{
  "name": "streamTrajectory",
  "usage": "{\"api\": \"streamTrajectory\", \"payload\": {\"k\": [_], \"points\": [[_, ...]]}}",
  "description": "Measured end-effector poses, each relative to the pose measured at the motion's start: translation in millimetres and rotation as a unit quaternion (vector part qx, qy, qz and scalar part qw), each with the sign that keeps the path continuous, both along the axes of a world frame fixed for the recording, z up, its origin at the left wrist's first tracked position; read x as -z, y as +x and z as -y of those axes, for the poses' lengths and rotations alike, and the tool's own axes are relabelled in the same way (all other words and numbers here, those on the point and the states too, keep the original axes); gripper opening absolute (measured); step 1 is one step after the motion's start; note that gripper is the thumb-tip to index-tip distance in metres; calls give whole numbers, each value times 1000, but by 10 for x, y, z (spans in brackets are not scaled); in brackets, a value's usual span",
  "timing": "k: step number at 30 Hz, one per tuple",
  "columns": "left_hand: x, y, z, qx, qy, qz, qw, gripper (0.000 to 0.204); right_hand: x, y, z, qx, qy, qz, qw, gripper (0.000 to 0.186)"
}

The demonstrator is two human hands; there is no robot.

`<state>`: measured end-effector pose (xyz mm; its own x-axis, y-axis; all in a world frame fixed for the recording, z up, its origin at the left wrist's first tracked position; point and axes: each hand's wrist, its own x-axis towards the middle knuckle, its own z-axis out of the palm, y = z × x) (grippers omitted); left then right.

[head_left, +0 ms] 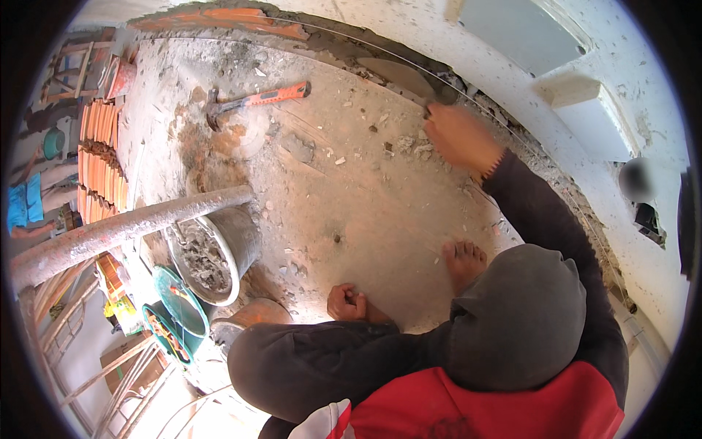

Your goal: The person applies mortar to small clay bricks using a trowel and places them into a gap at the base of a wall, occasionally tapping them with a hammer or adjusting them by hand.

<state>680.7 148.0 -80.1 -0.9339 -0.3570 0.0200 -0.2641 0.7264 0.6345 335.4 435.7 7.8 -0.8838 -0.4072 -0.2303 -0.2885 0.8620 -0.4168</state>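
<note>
My right hand [465, 139], motion-blurred at the upper right, closes on the dark handle of what looks like a trowel [391, 75], its blade along the rough mortar edge at the wall's foot. A claw hammer [278, 95] with an orange-and-black handle lies on the dusty floor [329, 183] to the left. Curled bare skin [347, 301] beside my bent left leg may be my left hand or foot; I cannot tell which. My bare right foot [464, 260] rests on the floor.
A crusted pole [131, 225] crosses above a bucket of grey mortar [205, 256]. Green containers [175, 304] sit below it. Stacked orange tiles or bricks [99, 157] and a co-worker's blue-clad lower body [25, 201] are far left. A white wall [614, 73] with holes runs along the right.
</note>
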Motion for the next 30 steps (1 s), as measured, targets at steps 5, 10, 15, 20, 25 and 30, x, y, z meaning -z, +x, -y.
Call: {"api": "streamTrajectory", "payload": {"k": [5,10,15,20,25,30], "points": [[14,-12,-16,-12,2,24,1000,25,252,-500,394,5,-9,42,999,23],[-11,-44,-56,-7,-4,7,1000,25,195,-636,525,25,16,75,997,22],[29,1,21,2,6,4,1000,26,204,-398,230,4,24,31,999,23],[29,-17,10,-1,6,5,1000,26,74,-11,-124,117,-61,25,991,31],[34,-15,-23,2,1,-12,1000,27,119,36,-143,114,-79,46,989,32],[47,-18,-12,-1,-2,-11,1000,28,322,45,-256,84,-60,69,992,32]]}}
